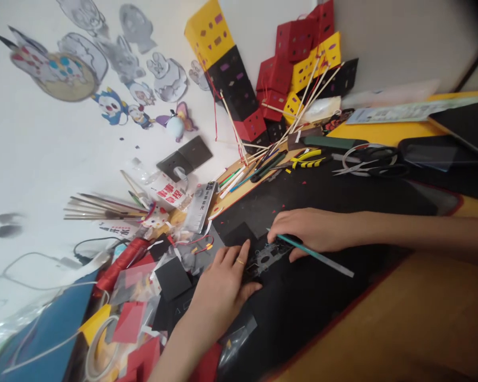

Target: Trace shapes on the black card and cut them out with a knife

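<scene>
My right hand (pixel 308 229) is closed around a slim teal pen-like tool (pixel 321 258), its pointed end towards the upper left. I cannot tell whether it is a pen or a craft knife. Below these fingers lies a small grey stencil-like piece (pixel 267 259) with cut-outs, on dark paper. My left hand (pixel 227 278), with a ring on one finger, rests at the left end of that piece, thumb and fingers apart. A black mat (pixel 322 297) with a red edge is under both hands. A black paper square (pixel 235 236) lies just above the left fingers.
Scissors (pixel 366 168), yellow-black pliers (pixel 308 158) and a phone-like dark object (pixel 442 154) lie at the back right. Stacked paper boxes (pixel 233 79) stand behind wooden sticks (pixel 298 111). Paper scraps (pixel 129 321), a tape roll (pixel 101 347) and red thread (pixel 121 265) crowd the left.
</scene>
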`<state>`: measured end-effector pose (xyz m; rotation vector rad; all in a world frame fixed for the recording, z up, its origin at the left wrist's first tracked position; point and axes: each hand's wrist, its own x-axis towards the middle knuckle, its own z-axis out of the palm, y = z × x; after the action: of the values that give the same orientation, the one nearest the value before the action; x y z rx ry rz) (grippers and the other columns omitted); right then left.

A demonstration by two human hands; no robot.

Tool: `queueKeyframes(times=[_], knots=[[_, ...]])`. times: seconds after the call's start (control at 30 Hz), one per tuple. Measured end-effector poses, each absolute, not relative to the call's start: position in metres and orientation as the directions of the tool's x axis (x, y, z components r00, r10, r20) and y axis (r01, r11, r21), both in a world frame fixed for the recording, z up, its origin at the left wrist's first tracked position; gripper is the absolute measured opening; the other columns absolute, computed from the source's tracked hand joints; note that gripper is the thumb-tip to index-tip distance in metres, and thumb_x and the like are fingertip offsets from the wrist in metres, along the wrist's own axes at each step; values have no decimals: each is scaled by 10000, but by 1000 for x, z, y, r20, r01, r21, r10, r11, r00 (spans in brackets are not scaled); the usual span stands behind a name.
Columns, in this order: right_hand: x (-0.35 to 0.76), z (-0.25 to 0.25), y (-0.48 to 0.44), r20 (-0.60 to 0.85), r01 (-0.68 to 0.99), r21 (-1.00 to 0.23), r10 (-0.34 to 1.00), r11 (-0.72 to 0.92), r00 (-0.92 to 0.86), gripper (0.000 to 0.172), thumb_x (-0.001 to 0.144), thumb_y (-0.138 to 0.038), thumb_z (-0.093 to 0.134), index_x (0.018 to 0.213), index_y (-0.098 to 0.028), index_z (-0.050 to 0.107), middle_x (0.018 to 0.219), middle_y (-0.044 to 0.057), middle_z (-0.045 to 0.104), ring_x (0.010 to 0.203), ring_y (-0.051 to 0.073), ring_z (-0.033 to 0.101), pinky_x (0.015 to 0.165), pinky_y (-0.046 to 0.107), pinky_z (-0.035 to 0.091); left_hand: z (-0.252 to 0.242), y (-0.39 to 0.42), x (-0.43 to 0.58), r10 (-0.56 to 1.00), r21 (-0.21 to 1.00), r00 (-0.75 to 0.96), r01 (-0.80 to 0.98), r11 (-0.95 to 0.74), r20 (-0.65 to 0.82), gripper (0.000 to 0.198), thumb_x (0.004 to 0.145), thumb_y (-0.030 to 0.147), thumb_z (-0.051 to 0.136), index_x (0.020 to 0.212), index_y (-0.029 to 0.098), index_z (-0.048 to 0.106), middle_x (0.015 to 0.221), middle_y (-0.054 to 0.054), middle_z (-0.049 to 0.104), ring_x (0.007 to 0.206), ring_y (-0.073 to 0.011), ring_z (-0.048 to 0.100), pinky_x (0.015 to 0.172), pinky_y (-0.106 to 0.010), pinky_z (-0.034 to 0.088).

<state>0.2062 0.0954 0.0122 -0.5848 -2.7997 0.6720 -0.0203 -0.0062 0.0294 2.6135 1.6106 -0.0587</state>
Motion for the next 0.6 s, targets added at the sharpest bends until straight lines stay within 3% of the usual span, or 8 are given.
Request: queueKeyframes(times=[0.13,0.33,0.43,0.5,0.6], knots=[[204,10,99,76,350,-450,426,822,-902,284,689,-235,672,963,-229,597,914,41,616,893,203,575,767,296,426,25,-5,-27,897,152,409,910,-386,-169,626,829,290,577,1358,139,278,1135,-113,511,1034,-250,485,875,-410,462],[202,27,105,137,309,-472,415,826,-900,291,672,-182,612,952,-192,531,867,21,595,739,161,559,645,261,414,34,2,-26,931,292,359,899,-325,-70,626,795,181,583,1352,171,297,1023,-68,523,844,-177,554,768,-327,500],[208,40,117,244,317,-436,449,843,-859,249,711,-188,580,949,-170,509,859,21,572,701,130,531,650,248,410,57,8,-31,917,242,388,885,-398,91,538,834,237,554,1331,209,348,1124,-77,498,972,-194,533,849,-348,471],[218,46,128,328,383,-339,490,859,-808,225,759,-200,544,975,-156,501,885,35,565,720,128,516,685,261,406,76,12,-40,883,142,421,880,-453,208,518,849,275,544,1328,200,360,1206,-95,466,1094,-221,474,933,-384,419],[242,40,150,438,526,-216,564,822,-700,189,785,-238,552,950,-153,517,865,41,573,740,133,518,705,277,401,99,13,-65,872,10,399,908,-419,285,473,868,297,516,1311,184,397,1207,-102,484,1119,-234,459,951,-410,399]])
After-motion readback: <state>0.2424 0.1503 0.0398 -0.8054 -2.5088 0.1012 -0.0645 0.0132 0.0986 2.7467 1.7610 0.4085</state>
